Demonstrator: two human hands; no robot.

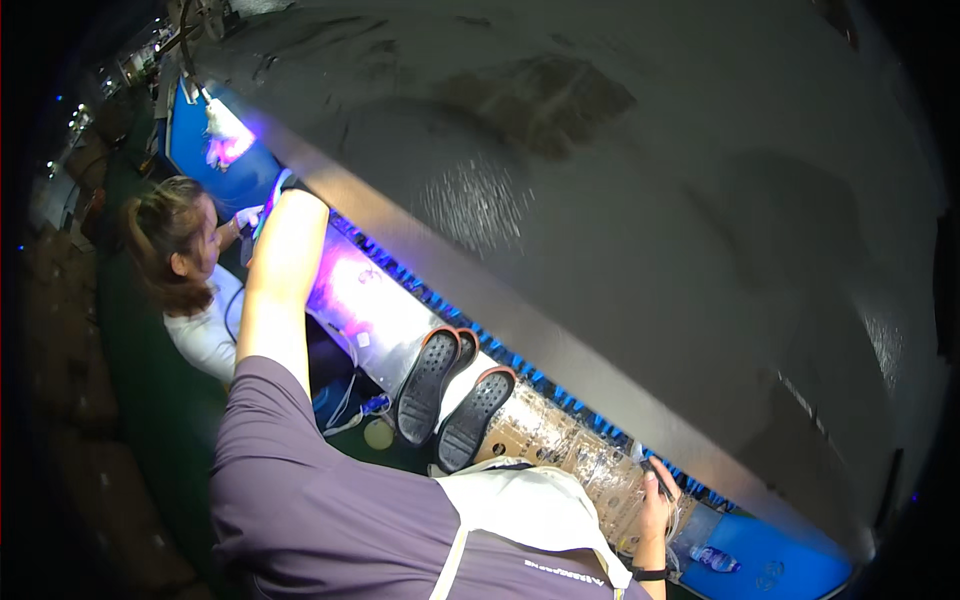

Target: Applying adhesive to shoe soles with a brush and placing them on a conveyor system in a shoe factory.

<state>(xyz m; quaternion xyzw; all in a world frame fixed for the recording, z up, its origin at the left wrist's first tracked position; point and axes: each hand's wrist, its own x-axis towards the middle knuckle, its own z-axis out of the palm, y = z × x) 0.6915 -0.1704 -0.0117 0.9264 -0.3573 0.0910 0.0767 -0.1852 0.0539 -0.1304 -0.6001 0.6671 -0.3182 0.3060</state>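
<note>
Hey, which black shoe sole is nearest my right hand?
The rightmost black sole: it lies closer to your right hand than the other two soles, which sit together, up and left of it.

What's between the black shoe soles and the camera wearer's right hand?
Between the black soles and right hand, the head view shows shiny-surfaced brown cardboard.

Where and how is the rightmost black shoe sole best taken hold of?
Probably by its long edges near mid-length, from above and the person's right. The rightmost black shoe sole is long and lies slantwise; its right edge faces brown cardboard, while the neighbouring sole crowds its left. The right hand should first free its grip from the dark tool.
</note>
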